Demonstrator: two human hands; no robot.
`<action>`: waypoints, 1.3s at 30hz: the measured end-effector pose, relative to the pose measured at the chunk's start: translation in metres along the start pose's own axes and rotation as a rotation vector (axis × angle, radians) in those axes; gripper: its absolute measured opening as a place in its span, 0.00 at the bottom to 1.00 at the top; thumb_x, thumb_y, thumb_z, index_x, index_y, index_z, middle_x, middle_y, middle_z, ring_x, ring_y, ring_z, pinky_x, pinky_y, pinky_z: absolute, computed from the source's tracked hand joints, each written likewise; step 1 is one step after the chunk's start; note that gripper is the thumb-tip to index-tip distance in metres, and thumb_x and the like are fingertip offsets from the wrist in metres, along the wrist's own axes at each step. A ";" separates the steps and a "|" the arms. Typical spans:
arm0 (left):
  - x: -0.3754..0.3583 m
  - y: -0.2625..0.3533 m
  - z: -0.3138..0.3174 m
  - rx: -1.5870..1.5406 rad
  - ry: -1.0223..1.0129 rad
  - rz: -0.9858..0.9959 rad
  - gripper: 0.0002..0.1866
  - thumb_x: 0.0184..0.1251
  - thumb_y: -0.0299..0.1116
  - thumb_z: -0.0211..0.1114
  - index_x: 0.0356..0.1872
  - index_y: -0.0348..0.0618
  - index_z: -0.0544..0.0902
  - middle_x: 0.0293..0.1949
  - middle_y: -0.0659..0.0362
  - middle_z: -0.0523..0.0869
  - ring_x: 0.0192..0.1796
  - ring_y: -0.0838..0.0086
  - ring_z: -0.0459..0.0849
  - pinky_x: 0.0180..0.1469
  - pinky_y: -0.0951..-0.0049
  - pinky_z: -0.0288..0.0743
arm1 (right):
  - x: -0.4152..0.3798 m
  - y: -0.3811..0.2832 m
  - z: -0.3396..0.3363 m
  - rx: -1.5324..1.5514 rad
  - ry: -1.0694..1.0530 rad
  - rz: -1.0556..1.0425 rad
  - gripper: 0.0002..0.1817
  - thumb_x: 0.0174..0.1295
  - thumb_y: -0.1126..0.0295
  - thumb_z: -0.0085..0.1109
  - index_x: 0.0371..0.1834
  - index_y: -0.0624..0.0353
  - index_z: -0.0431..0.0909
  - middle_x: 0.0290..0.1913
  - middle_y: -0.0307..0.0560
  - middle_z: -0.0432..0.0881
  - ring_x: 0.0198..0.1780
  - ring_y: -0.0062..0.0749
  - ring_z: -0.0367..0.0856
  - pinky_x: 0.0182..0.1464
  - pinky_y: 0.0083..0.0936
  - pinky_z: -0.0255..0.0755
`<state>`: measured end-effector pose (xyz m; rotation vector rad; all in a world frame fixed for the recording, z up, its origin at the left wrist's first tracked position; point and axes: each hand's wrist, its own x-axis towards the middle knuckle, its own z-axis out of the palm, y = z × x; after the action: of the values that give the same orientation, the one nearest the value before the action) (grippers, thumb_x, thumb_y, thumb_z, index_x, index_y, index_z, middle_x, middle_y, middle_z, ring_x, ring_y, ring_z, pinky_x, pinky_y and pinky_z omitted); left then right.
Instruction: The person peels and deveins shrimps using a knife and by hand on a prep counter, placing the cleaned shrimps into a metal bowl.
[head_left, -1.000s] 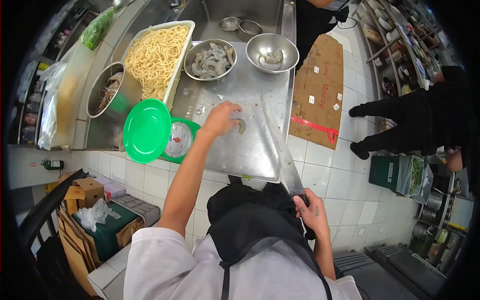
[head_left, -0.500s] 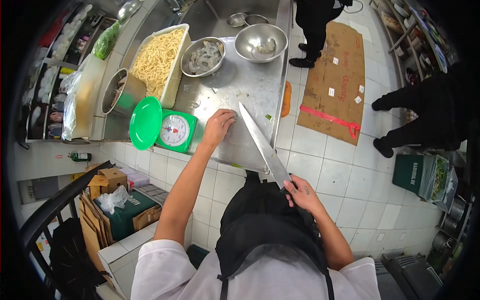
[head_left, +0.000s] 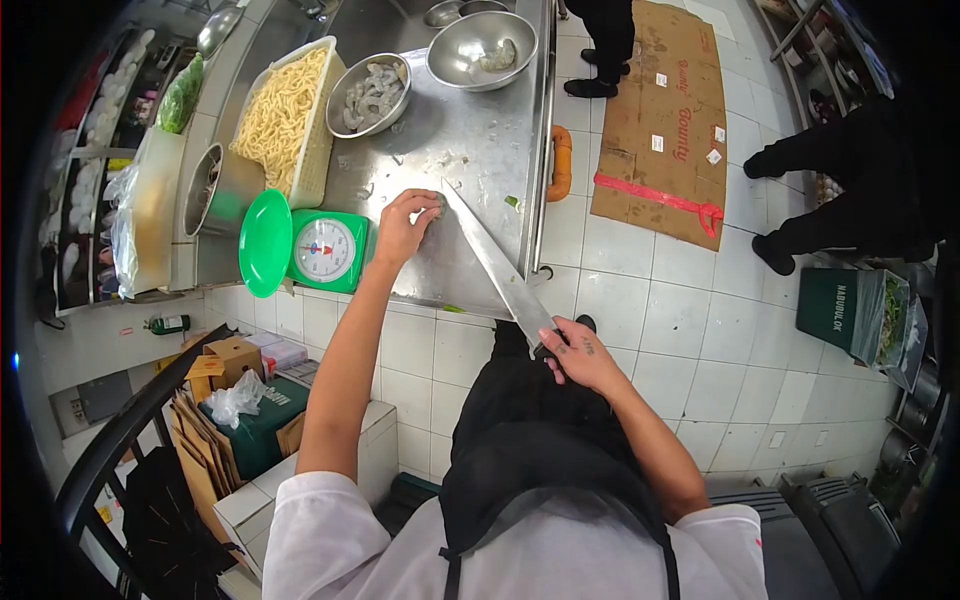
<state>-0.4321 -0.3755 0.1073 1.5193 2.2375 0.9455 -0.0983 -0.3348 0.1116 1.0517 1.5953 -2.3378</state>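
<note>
My left hand (head_left: 403,228) is closed on a small greyish shrimp (head_left: 440,205), held down against the steel table (head_left: 480,160); its fingers hide most of it. My right hand (head_left: 578,352) grips the black handle of a large knife (head_left: 492,255). The long blade slants up and left, its tip beside the shrimp and my left fingertips. Beyond my hands, a steel bowl (head_left: 399,112) contains several peeled grey shrimp (head_left: 372,95). To its right, a wider steel bowl (head_left: 448,62) has a little shrimp (head_left: 498,56) in it. Wet scraps dot the tabletop.
Left of my left hand stands a green dial scale (head_left: 348,262) with a green pan (head_left: 264,243). Behind it are a white basket (head_left: 318,135) of thick noodles and a steel pot (head_left: 228,195). Two people in dark trousers stand near flattened cardboard (head_left: 660,120) on the floor.
The camera view has shifted, so the table and bowls appear further up and left. My left hand stays at the shrimp, and the knife stays in my right hand with its tip close by.
</note>
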 end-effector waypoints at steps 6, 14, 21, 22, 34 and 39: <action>0.003 -0.005 -0.004 -0.002 -0.032 0.039 0.06 0.57 0.23 0.68 0.36 0.39 0.86 0.43 0.57 0.87 0.42 0.67 0.85 0.45 0.71 0.78 | 0.006 0.000 0.001 0.024 0.001 0.003 0.17 0.72 0.59 0.47 0.41 0.64 0.72 0.20 0.39 0.71 0.16 0.20 0.70 0.21 0.22 0.67; 0.007 -0.008 -0.008 -0.010 -0.084 0.077 0.06 0.55 0.20 0.67 0.35 0.36 0.85 0.43 0.57 0.87 0.44 0.65 0.86 0.49 0.71 0.78 | 0.010 0.000 -0.001 0.000 -0.003 -0.007 0.17 0.72 0.58 0.47 0.41 0.64 0.72 0.21 0.39 0.71 0.16 0.20 0.70 0.22 0.22 0.68; 0.010 -0.011 -0.010 0.017 -0.104 0.121 0.06 0.55 0.20 0.67 0.35 0.36 0.85 0.44 0.57 0.87 0.44 0.65 0.86 0.49 0.71 0.78 | 0.013 -0.001 -0.002 -0.006 -0.010 0.001 0.17 0.72 0.58 0.47 0.43 0.64 0.73 0.21 0.38 0.72 0.16 0.20 0.70 0.22 0.22 0.68; 0.010 -0.011 -0.011 0.016 -0.108 0.127 0.06 0.55 0.20 0.67 0.35 0.37 0.85 0.44 0.57 0.87 0.44 0.65 0.86 0.49 0.71 0.78 | 0.013 -0.001 -0.002 -0.007 -0.009 0.001 0.17 0.72 0.58 0.47 0.43 0.64 0.73 0.21 0.38 0.72 0.16 0.20 0.70 0.22 0.22 0.68; 0.011 -0.012 -0.010 0.018 -0.114 0.137 0.07 0.55 0.19 0.67 0.35 0.37 0.85 0.43 0.58 0.87 0.43 0.66 0.86 0.48 0.72 0.79 | 0.013 -0.006 -0.003 0.005 -0.009 -0.014 0.17 0.73 0.59 0.46 0.43 0.65 0.73 0.21 0.39 0.71 0.16 0.20 0.70 0.23 0.22 0.68; 0.009 -0.013 -0.006 0.007 -0.087 0.126 0.07 0.54 0.19 0.67 0.34 0.37 0.86 0.42 0.58 0.87 0.41 0.67 0.86 0.46 0.72 0.79 | 0.009 -0.003 -0.001 -0.032 -0.011 -0.010 0.17 0.72 0.59 0.46 0.43 0.65 0.73 0.21 0.39 0.71 0.16 0.21 0.70 0.22 0.22 0.68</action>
<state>-0.4489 -0.3727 0.1042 1.6883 2.1079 0.8885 -0.1057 -0.3299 0.1084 1.0246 1.6317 -2.3120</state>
